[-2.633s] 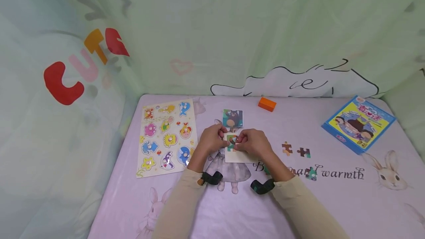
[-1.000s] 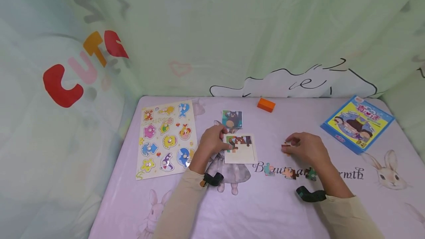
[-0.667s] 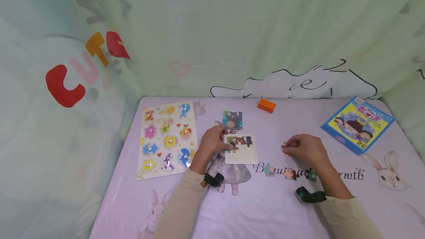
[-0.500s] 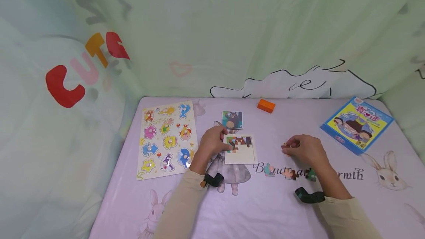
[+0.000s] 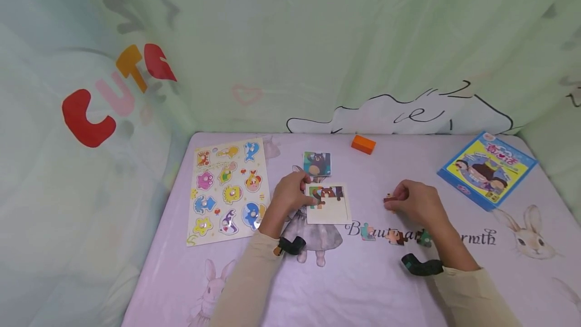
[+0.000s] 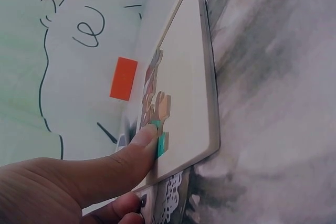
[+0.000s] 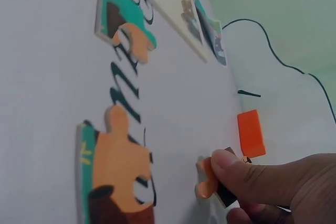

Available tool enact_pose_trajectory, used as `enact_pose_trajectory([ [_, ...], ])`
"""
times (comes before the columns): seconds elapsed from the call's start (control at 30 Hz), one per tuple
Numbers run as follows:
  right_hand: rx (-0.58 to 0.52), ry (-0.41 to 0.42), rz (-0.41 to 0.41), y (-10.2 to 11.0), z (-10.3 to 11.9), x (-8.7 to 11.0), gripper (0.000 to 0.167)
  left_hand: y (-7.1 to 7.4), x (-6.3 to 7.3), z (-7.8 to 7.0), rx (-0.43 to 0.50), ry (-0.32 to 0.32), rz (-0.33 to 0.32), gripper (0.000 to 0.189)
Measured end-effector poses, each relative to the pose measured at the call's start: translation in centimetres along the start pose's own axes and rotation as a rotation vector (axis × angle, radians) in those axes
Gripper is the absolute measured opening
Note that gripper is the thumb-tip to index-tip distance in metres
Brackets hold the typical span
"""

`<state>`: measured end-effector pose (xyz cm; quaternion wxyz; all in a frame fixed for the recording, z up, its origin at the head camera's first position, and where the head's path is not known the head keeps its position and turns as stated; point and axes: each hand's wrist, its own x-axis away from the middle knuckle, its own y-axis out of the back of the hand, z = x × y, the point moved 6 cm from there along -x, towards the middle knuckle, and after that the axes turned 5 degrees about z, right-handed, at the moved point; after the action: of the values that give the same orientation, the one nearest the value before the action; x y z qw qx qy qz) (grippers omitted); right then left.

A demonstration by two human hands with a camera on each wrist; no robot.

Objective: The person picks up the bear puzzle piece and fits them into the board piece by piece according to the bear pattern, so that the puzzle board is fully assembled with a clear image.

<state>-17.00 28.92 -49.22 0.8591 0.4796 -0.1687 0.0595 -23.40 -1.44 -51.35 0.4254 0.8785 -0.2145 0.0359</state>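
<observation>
My left hand (image 5: 290, 193) holds the left edge of a white puzzle board (image 5: 336, 213), the thumb pressing on the pieces at that side and the other fingers outside the edge. Bear pieces (image 5: 327, 192) fill the board's top row and part of its left side. To the right, my right hand (image 5: 419, 203) pinches a brown and orange jigsaw piece (image 7: 208, 181) between thumb and fingers, close over the cloth. Several loose pieces lie nearer me: a teal one (image 5: 368, 232), an orange-brown one (image 5: 396, 236) and a green one (image 5: 424, 238).
A bear picture card (image 5: 317, 164) lies just beyond the board. An orange block (image 5: 363, 144) sits near the back edge. On the left is a sea-animal knob puzzle (image 5: 229, 191); a blue and yellow box (image 5: 487, 169) lies at the right. Curtains stand behind.
My right hand has left the board and moved right to a loose piece, which it now pinches. My left hand stays on the board. Over the last half second little moves.
</observation>
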Motion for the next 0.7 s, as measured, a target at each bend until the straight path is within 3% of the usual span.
enact_pose_trajectory([
  [0.23,-0.037,0.072,-0.018,-0.1,1.5,-0.2,0.036,0.1,0.1,0.0,-0.001,0.003,0.002,0.052],
  [0.7,-0.17,0.167,0.105,-3.1,6.0,-1.0,0.027,0.1,0.1,-0.1,0.006,0.015,0.001,0.052],
])
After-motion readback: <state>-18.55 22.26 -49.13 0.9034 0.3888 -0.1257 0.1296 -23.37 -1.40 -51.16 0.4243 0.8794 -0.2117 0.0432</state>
